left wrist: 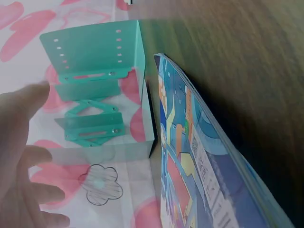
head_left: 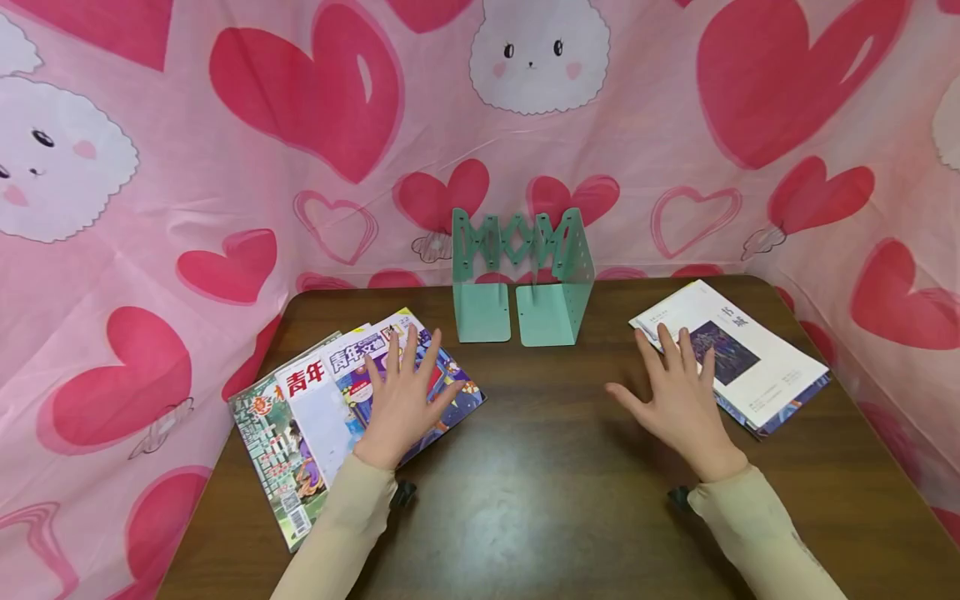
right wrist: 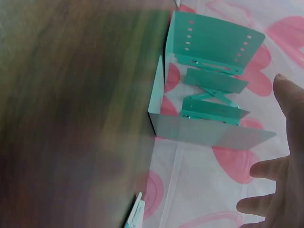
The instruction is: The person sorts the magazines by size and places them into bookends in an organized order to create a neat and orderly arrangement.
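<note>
My left hand [head_left: 401, 400] hovers with spread fingers over a fanned stack of magazines, nearest to the purple-and-blue magazine [head_left: 463, 390] on top. Beneath that one lie a white magazine with red lettering [head_left: 311, 421] and a green-toned magazine [head_left: 273, 458]. On the right, my right hand [head_left: 678, 396], fingers also spread, is beside a white-covered magazine [head_left: 772, 367] with a dark picture, which lies on at least one other. Neither hand holds anything. Between them, farther back, stands a green expandable bookend [head_left: 483, 312]; both wrist views show it too, with its folding lattice [left wrist: 92, 107].
The brown wooden table [head_left: 525, 500] has rounded back corners. A pink cloth with hearts [head_left: 330, 92] hangs behind it and at both sides, close behind the bookend. Dark straps or devices show at both wrists.
</note>
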`<state>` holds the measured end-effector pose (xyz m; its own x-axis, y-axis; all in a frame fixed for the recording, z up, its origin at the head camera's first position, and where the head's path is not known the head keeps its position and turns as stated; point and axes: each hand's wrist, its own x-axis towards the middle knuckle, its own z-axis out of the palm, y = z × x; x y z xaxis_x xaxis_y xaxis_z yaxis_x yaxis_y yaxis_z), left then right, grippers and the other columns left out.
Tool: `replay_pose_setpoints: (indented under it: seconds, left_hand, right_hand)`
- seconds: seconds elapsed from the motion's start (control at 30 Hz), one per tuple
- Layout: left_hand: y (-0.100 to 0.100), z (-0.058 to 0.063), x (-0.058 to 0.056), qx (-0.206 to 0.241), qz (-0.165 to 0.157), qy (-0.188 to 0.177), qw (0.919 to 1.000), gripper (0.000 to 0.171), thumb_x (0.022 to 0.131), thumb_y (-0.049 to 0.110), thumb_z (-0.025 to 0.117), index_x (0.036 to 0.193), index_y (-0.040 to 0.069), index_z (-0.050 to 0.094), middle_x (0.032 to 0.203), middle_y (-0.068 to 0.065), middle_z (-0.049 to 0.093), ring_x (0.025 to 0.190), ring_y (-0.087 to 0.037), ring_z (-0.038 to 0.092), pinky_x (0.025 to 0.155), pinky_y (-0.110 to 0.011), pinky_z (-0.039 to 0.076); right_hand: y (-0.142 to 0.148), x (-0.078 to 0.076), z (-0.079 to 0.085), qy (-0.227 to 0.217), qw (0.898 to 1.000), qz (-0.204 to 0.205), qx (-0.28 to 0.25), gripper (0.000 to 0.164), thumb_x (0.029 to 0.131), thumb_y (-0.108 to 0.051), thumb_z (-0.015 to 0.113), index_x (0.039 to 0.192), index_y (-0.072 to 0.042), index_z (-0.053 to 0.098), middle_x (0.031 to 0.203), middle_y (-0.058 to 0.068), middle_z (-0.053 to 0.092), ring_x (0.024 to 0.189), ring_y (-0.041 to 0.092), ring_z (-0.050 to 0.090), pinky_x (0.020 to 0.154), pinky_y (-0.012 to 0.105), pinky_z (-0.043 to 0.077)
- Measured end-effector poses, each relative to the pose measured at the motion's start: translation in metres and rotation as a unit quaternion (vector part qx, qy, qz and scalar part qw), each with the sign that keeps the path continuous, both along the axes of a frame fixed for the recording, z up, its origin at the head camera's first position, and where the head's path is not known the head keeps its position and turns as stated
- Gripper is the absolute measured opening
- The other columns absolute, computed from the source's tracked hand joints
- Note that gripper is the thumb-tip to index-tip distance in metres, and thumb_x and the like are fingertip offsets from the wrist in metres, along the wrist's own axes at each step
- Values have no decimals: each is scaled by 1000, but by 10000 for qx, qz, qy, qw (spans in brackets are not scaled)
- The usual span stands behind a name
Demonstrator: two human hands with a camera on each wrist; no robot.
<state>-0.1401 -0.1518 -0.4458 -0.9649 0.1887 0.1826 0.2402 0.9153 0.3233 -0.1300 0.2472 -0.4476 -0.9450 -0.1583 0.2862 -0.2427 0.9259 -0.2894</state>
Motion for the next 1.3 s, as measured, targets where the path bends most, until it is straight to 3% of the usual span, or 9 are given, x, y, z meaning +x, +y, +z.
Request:
replay_pose_setpoints:
  seconds: [0.17,0.37,0.53,0.8,1.03,1.3]
  left_hand:
    - [4,3,-12,755,87,447,9961,72,101,46,65,160,12,43,161,-25,39,152,-47,28,117,-77,9]
    - [10,10,-32,1864,111,1043,9769,50,102,27,67,143,1,59,143,-23,60,136,-41,54,116,-58,39]
    - [15,20,-48,2393,160,1158,9639,42,103,24,65,139,2,63,138,-20,64,131,-37,59,112,-51,45]
    - [24,32,-75,2893,113,1444,9462,38,103,22,65,134,-1,66,126,-20,70,118,-35,66,104,-48,51]
    - [31,38,-95,3124,189,1231,9418,42,102,22,66,137,-1,64,130,-20,68,120,-33,65,105,-45,51]
    - [35,41,-107,3312,197,992,9381,43,102,19,66,141,1,62,135,-19,67,118,-33,68,99,-44,56]
  right_hand:
    - [10,-6,8,-170,9997,-53,-154,90,94,-63,64,159,-7,38,160,33,34,149,57,22,115,81,7]
    - [29,-16,14,160,9997,128,-135,71,97,-42,71,147,4,51,141,36,53,128,58,50,102,76,38]
    - [46,-24,18,-111,9999,1,-76,59,99,-30,69,143,6,53,133,36,58,118,58,55,88,74,47]
    - [75,-42,16,-981,9944,-257,310,56,101,-29,64,141,8,50,133,42,54,117,63,53,81,81,46]
    - [93,-51,8,-1460,9876,-307,496,52,96,-19,63,134,13,51,126,44,54,111,66,54,77,79,48]
    - [105,-60,-5,-2077,9760,-390,531,65,91,-19,66,140,17,43,133,50,44,117,70,47,86,81,43]
